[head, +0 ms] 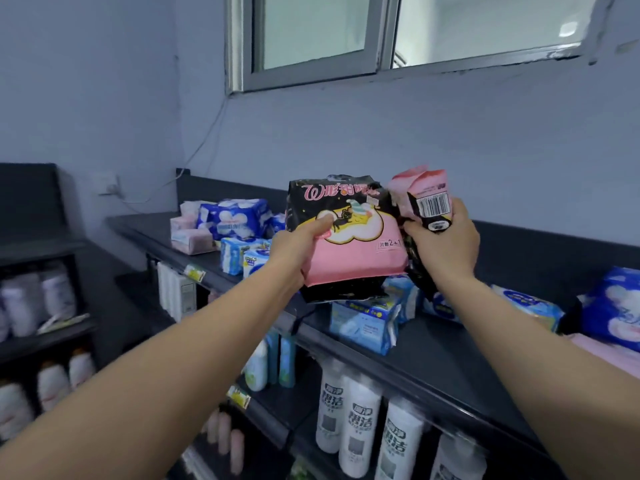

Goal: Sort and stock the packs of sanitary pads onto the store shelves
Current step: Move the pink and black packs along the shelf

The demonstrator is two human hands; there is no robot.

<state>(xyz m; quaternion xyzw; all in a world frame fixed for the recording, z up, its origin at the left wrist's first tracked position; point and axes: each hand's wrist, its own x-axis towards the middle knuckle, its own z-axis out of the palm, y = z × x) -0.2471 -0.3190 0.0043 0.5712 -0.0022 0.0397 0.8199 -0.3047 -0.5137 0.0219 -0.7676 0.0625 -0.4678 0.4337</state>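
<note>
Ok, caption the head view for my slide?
Restocking: left hand grips a black-and-pink pad pack, right hand a barcoded pack, above the dark shelf.

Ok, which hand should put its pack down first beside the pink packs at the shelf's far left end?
Left, probably. The left hand holds its black-and-pink pack on the side nearer the pink packs; the right hand would have to cross over it.
</note>
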